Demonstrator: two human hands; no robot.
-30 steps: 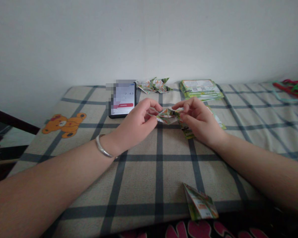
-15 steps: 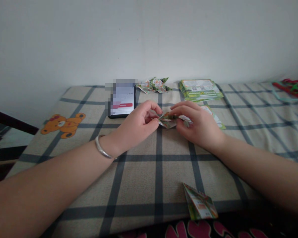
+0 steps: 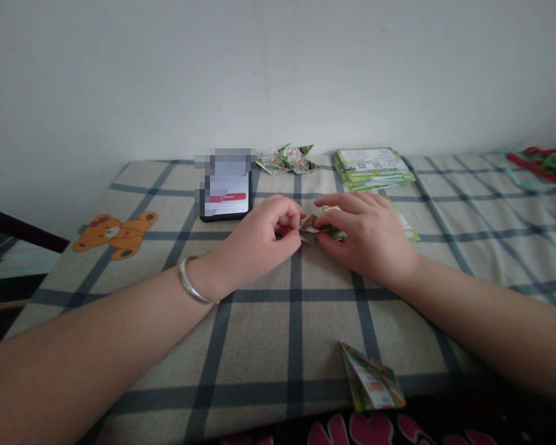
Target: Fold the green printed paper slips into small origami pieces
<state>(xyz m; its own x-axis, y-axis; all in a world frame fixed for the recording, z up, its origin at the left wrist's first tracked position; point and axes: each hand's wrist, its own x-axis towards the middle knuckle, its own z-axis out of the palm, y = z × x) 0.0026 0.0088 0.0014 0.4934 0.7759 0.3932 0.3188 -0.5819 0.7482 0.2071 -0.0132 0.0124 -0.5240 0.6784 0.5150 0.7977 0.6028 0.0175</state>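
Observation:
A small folded paper (image 3: 308, 230), printed green, orange and white, is held between my two hands just above the checked cloth. My left hand (image 3: 278, 225), with a silver bangle at the wrist, pinches its left end between thumb and fingertips. My right hand (image 3: 368, 225) grips its other side, thumb against index finger, the remaining fingers stretched over it. Much of the paper is covered by my fingers. Partly behind my right hand lies a flat printed leaflet (image 3: 411, 230). Close to the near table edge rests another folded paper (image 3: 374, 380), triangular in outline.
At the back stand a phone (image 3: 227, 201) with a lit screen, several pointed folded paper pieces (image 3: 287, 159) and a stack of leaflets (image 3: 373, 165). A bear picture (image 3: 115, 235) is on the cloth (image 3: 259, 346) at left. Red and green items (image 3: 544, 164) lie far right.
My fingers have closed in on the folded paper, which now looks narrower and more bunched. The right hand has shifted slightly left; the other papers and the phone stay put.

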